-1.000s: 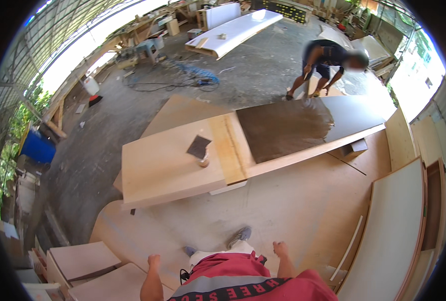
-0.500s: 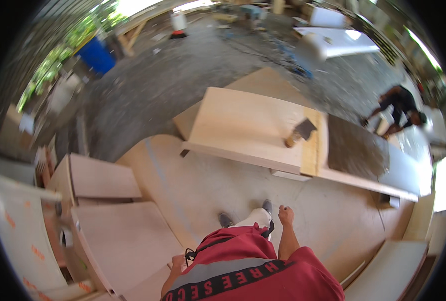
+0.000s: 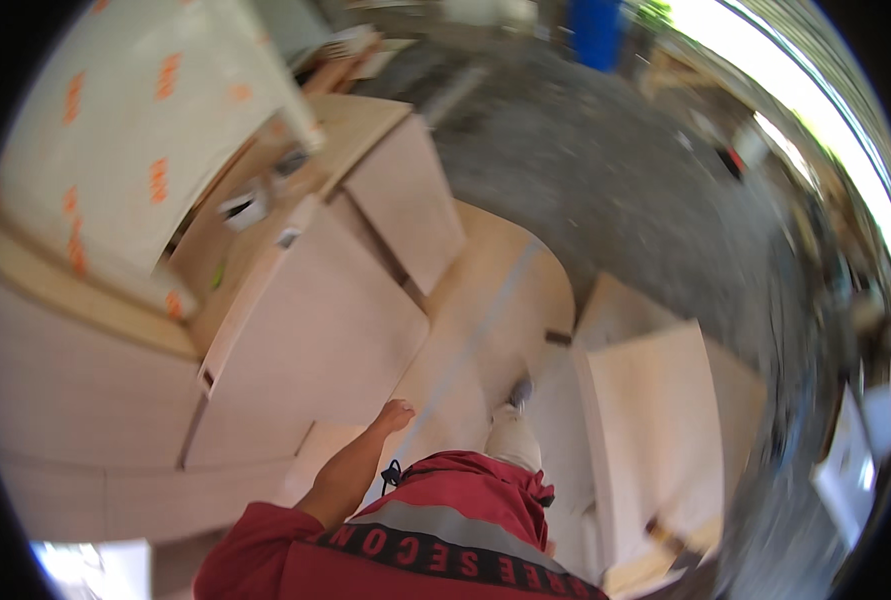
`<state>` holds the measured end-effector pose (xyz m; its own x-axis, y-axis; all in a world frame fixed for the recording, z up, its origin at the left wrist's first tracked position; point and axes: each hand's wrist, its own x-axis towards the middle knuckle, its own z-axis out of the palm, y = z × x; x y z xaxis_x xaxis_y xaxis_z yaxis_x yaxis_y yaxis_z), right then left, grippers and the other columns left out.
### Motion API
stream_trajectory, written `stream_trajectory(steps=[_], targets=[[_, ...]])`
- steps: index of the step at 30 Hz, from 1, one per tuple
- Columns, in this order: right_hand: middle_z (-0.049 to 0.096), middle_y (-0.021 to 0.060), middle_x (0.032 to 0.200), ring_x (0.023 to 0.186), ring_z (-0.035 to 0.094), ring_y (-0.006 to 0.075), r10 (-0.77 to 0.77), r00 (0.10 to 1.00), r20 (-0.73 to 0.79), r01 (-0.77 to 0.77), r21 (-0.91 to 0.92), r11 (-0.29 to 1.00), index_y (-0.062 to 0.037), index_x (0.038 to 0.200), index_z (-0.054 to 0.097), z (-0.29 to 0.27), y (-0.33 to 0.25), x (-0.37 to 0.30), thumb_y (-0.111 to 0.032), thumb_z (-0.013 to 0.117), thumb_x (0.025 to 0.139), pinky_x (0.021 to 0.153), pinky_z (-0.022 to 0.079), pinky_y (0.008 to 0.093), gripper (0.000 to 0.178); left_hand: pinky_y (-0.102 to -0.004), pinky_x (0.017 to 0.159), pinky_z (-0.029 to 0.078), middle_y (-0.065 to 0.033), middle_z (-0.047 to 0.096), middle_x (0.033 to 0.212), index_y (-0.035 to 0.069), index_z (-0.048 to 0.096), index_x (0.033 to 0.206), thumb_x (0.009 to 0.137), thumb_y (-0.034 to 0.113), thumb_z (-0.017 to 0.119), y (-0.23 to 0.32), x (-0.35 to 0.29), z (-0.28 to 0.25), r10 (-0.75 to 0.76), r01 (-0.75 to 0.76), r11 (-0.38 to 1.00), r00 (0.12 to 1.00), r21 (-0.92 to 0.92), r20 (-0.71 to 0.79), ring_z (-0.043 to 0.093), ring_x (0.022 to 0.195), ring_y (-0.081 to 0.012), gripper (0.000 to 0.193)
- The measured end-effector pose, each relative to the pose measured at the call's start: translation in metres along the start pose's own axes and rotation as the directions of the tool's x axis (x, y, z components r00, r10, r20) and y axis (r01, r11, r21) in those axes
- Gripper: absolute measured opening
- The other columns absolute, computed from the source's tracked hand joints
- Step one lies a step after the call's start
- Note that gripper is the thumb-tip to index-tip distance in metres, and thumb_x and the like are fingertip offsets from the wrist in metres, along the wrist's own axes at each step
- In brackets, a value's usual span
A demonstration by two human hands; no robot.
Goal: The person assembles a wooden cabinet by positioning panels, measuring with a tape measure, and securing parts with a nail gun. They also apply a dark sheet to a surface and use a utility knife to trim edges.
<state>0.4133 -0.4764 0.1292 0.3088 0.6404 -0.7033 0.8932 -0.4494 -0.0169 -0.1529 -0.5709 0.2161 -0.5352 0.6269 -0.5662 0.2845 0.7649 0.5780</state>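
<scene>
The left hand (image 3: 395,413) hung just beside the pale wooden cabinet (image 3: 340,325), probably relaxed, with nothing visible held; blur left it impossible to tell whether its grip was apart or together. The right hand was hidden. Right of the cabinet lay a round-cornered plywood sheet (image 3: 525,310), perhaps shielding the floor (image 3: 605,160); a blue barrel (image 3: 595,35) stood well beyond the cabinet.

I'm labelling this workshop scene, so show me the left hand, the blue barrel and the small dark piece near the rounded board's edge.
Left hand (image 3: 396,414): head view, middle of the hand.
Blue barrel (image 3: 595,36): head view, its visible side.
Small dark piece (image 3: 558,338): head view, its middle.
</scene>
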Motion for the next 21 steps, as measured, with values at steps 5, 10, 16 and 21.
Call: stream_trajectory(steps=[5,10,16,21], targets=[[0.066,0.0168,0.075,0.075,0.064,0.0317,-0.212,0.976,-0.048,0.207,-0.094,0.974,0.0039,0.076,0.068,-0.101,-0.145,0.058,-0.046,0.056,0.077,0.076,0.049,0.0439,0.051,-0.0393,0.086,0.049,-0.0202,0.065,0.103,0.001,0.066,0.102,0.078,0.032,0.061,0.036,0.038,-0.038,-0.169,0.121,0.969,0.962,-0.217,-0.216,0.061,0.100,-0.0351,0.039],[0.060,0.0154,0.057,0.059,0.060,0.0299,-0.327,0.943,-0.062,0.331,0.092,0.939,0.0040,0.059,0.060,-0.243,-0.329,0.130,-0.043,0.055,0.081,0.066,0.048,0.0432,0.052,-0.0390,0.083,0.051,-0.0206,0.067,0.097,0.000,0.066,0.101,0.076,0.032,0.063,0.084,0.057,-0.071,-0.204,0.080,0.954,0.878,-0.289,-0.432,0.064,0.094,-0.0336,0.040],[0.061,0.0179,0.062,0.059,0.057,0.0305,-0.506,0.825,-0.253,0.558,0.220,0.800,0.0033,0.063,0.059,-0.301,-0.503,0.173,-0.042,0.059,0.084,0.061,0.044,0.0447,0.050,-0.0450,0.092,0.043,-0.0208,0.062,0.109,0.003,0.064,0.105,0.077,0.036,0.067,-0.028,0.094,-0.047,-0.249,0.291,0.957,0.839,0.013,-0.485,0.055,0.107,-0.0353,0.044],[0.067,0.0213,0.088,0.089,0.063,0.0366,-0.517,0.810,-0.277,0.531,-0.028,0.847,0.0011,0.085,0.067,-0.319,-0.582,0.134,-0.045,0.059,0.083,0.080,0.048,0.0425,0.047,-0.0479,0.076,0.046,-0.0176,0.062,0.101,0.007,0.062,0.101,0.083,0.030,0.053,-0.070,0.131,-0.054,-0.134,0.115,0.927,0.990,0.356,0.030,0.059,0.093,-0.0352,0.031]])
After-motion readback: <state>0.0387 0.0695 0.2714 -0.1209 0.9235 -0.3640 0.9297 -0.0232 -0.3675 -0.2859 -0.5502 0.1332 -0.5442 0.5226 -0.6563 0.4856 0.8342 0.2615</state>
